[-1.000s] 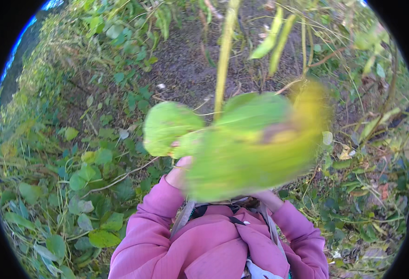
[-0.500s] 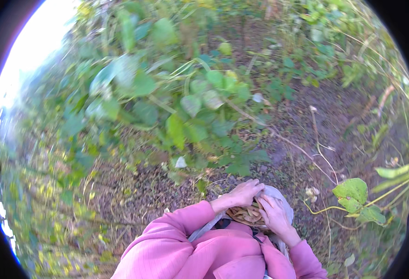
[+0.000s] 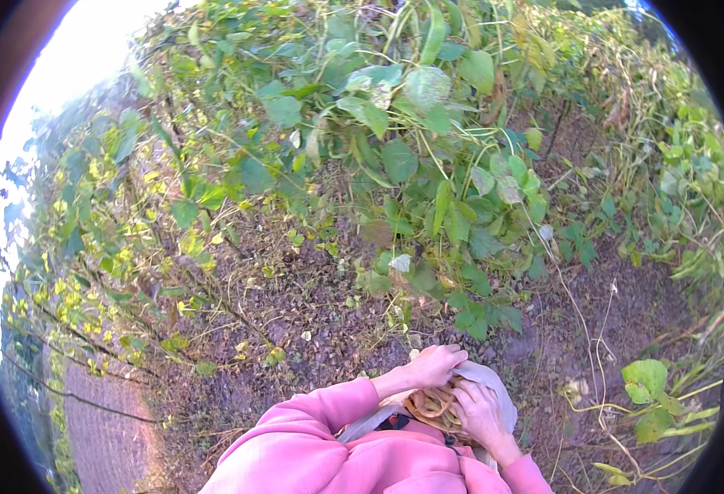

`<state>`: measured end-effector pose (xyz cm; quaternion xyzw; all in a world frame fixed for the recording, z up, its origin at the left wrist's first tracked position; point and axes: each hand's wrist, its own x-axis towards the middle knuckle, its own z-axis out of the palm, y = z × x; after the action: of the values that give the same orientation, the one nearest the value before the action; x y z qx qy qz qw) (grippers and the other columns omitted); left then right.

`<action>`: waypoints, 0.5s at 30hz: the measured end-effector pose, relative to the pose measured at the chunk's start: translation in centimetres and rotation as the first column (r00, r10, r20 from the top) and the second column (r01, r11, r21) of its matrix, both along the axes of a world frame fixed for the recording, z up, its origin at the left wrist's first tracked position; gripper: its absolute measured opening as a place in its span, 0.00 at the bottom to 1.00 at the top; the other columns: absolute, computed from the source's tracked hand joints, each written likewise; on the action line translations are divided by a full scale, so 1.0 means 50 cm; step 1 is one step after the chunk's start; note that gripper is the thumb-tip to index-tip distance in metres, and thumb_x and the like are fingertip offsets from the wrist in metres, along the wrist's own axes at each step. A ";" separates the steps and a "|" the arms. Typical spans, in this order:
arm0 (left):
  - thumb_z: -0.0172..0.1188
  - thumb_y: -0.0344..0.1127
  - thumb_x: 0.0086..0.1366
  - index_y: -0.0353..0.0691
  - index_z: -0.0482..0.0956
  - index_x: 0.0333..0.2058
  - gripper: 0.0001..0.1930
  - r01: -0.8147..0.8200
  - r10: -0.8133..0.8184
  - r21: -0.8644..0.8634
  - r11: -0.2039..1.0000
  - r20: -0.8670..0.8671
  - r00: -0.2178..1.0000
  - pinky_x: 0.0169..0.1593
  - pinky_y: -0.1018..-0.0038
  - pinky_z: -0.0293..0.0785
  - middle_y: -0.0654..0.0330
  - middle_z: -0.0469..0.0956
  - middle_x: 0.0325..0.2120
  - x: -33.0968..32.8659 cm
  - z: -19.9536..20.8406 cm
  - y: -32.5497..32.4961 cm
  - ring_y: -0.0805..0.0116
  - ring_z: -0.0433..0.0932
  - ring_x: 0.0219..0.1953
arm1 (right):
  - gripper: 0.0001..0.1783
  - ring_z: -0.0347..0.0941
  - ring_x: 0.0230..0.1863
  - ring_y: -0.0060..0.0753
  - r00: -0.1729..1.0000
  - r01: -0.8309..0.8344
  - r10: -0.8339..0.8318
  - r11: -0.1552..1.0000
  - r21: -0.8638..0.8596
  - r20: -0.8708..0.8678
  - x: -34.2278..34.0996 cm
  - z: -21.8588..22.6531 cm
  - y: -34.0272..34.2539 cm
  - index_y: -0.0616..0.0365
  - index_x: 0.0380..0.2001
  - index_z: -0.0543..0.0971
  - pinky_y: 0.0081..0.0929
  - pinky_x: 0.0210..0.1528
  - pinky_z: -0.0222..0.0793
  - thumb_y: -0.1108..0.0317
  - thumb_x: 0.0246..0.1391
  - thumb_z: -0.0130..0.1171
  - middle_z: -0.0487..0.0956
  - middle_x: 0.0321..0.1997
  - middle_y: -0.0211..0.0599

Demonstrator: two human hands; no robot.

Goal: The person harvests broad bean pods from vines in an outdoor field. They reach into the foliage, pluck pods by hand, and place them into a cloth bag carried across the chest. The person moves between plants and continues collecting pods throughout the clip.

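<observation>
A pale cloth bag (image 3: 500, 389) hangs open against the front of my pink top. Dry, tan, curled bean pods (image 3: 430, 407) fill its mouth. At the far rim is my left hand (image 3: 434, 365), closed, with its fingertips bent toward my right hand; what they grip is hidden. My right hand (image 3: 479, 408) lies along the right inner side of the bag over the pods, fingers curled down and close to the left fingertips. Whether it pinches a pod or the cloth does not show.
Climbing bean plants (image 3: 403, 160) with broad leaves and long green pods hang ahead of me. A thin bare vine (image 3: 574, 305) trails down at the right, near a large spotted leaf (image 3: 645, 380). Dark twigs (image 3: 90, 344) stick out at the left over leaf-littered soil (image 3: 312, 317).
The view has swung left, so the plants sit farther right and a pale ground strip shows at lower left. Both hands stay together at the bag, slightly lower in view.
</observation>
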<state>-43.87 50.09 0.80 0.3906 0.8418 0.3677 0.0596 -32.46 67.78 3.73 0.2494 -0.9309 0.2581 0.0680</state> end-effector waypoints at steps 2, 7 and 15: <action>0.56 0.24 0.46 0.36 0.70 0.27 0.07 -0.016 0.013 0.062 0.998 0.039 0.999 0.33 0.60 0.72 0.53 0.72 0.25 -0.004 0.008 0.003 0.49 0.76 0.30 | 0.15 0.71 0.46 0.44 1.000 -0.010 0.010 1.000 0.007 0.013 -0.002 -0.001 0.006 0.57 0.36 0.77 0.40 0.47 0.68 0.67 0.42 0.64 0.75 0.43 0.38; 0.57 0.23 0.44 0.36 0.71 0.25 0.07 0.037 -0.057 0.189 0.981 0.101 0.993 0.31 0.61 0.70 0.53 0.72 0.22 0.004 0.024 0.026 0.51 0.76 0.27 | 0.21 0.72 0.44 0.41 0.994 0.042 -0.030 0.992 0.117 -0.106 -0.019 0.025 0.017 0.57 0.38 0.78 0.37 0.46 0.69 0.63 0.37 0.66 0.75 0.40 0.36; 0.54 0.25 0.46 0.38 0.72 0.28 0.07 -0.052 0.046 0.091 0.995 0.072 0.996 0.35 0.59 0.73 0.53 0.76 0.24 0.007 -0.005 0.039 0.50 0.78 0.32 | 0.16 0.77 0.37 0.45 0.994 0.101 -0.106 0.986 -0.135 -0.036 -0.009 0.059 0.065 0.58 0.43 0.78 0.33 0.38 0.74 0.73 0.47 0.61 0.77 0.37 0.43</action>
<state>-43.53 52.04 0.56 0.3592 0.8306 0.4210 0.0616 -32.91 71.03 6.70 0.2011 -0.9217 0.3100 0.1179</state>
